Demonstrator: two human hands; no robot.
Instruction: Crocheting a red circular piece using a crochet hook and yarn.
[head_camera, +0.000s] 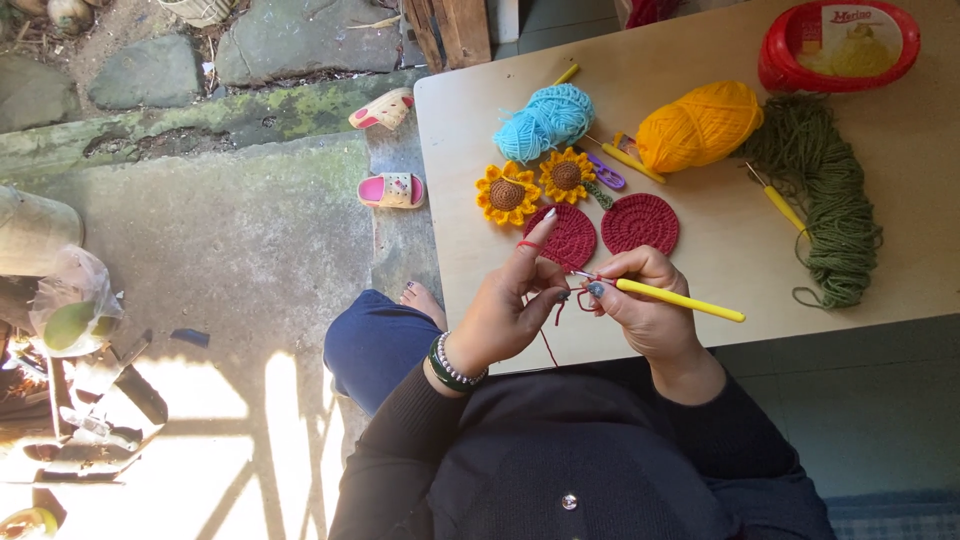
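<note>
The hook (678, 298) is in the right hand (650, 315), pinched between thumb and fingers. It's a smooth yellow handle lying almost level over the desk (720, 250), with the metal tip pointing left at the left hand (510, 310). That hand's grip is closed on red yarn (530, 245), wrapped round the raised index finger. The stitch itself is tiny and mostly hidden by fingers. Two flat red crocheted rounds (640, 222) sit just beyond.

yellow crochet hook (680, 299) – held level | red yarn (553, 318) – looped, hanging
</note>
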